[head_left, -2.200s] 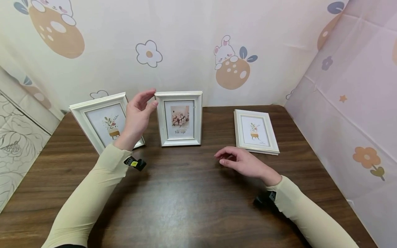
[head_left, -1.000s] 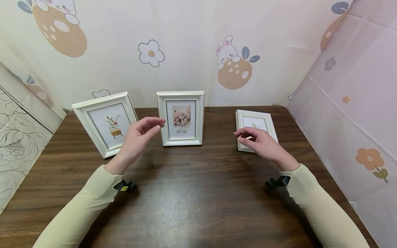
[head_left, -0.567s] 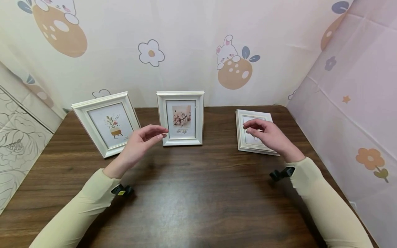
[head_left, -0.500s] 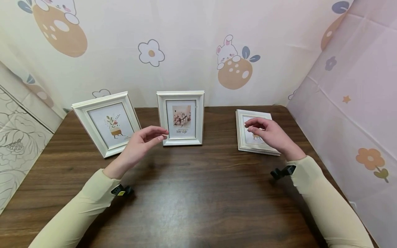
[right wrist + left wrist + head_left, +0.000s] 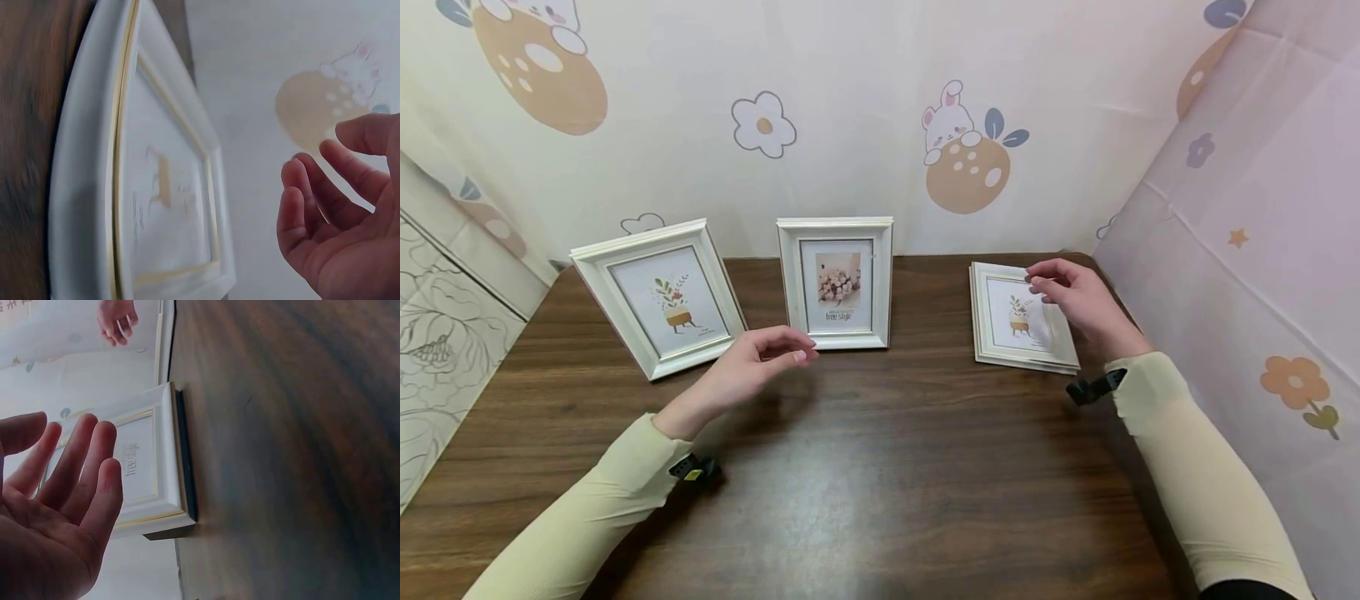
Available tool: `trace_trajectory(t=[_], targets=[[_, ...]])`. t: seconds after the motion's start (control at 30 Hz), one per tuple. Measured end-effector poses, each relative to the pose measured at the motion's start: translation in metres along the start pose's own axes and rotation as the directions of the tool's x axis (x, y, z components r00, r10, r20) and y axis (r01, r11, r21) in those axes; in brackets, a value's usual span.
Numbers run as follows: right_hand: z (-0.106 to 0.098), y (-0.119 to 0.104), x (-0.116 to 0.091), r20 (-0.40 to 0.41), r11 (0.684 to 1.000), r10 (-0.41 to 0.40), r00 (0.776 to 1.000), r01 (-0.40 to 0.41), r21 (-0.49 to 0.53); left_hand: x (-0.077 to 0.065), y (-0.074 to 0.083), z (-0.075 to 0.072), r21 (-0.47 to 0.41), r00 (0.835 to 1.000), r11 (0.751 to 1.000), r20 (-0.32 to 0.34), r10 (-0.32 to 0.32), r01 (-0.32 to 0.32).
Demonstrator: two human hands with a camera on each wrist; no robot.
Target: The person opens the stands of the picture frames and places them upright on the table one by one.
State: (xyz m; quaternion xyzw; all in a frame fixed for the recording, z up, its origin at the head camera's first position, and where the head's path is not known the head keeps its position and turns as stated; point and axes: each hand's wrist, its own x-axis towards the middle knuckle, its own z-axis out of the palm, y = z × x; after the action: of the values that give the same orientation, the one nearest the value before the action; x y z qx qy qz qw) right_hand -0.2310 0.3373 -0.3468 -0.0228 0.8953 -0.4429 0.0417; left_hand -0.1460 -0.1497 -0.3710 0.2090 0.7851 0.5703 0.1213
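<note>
Two white picture frames stand upright: one with a potted-plant print (image 5: 679,310) at the left, angled inward, and one with a pink-flower print (image 5: 838,287) in the middle. My left hand (image 5: 760,362), fingers relaxed and holding nothing, hovers between them, its fingertips overlapping the middle frame's lower left corner in the head view. A third white frame (image 5: 1022,354), also with a potted-plant print, lies face up at the right. Above its upper right part is my right hand (image 5: 1086,304), fingers loosely bent and holding nothing; the right wrist view shows a gap between fingertips and frame.
The frames rest on a dark brown wood-grain table (image 5: 865,492). A pale curtain (image 5: 850,100) with rabbits and flowers closes off the back, and another patterned curtain (image 5: 1262,275) runs along the right side.
My left hand has moved from the middle frame's upper left edge down towards me. My right hand has moved right and away from me, over the lying frame. The frames stay where they were.
</note>
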Motion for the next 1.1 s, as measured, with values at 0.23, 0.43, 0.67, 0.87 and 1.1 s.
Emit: trace_trajectory(t=[0.23,0.43,0.67,0.87,1.1], targets=[[-0.006,0.014,0.018,-0.08,0.999,0.036,0.996,-0.035,0.011,-0.003,-0.002,0.003,0.054,0.996,0.998,0.077,-0.043,0.039],[-0.015,0.027,0.031,-0.13,1.0,0.01,0.991,-0.013,-0.027,-0.006,-0.002,0.003,0.076,0.99,0.996,0.128,-0.063,0.054],[-0.026,0.039,0.045,-0.162,0.991,0.034,0.986,-0.054,-0.12,-0.01,-0.007,0.007,0.046,0.971,0.999,0.237,-0.009,-0.002],[-0.037,0.049,0.055,-0.138,0.959,0.053,0.989,-0.089,-0.269,-0.014,-0.009,0.009,0.025,0.951,0.999,0.307,0.019,-0.028],[-0.042,0.052,0.066,-0.038,0.93,0.093,0.995,-0.1,-0.354,-0.016,-0.009,0.013,0.068,0.931,0.997,0.364,0.012,-0.04]])
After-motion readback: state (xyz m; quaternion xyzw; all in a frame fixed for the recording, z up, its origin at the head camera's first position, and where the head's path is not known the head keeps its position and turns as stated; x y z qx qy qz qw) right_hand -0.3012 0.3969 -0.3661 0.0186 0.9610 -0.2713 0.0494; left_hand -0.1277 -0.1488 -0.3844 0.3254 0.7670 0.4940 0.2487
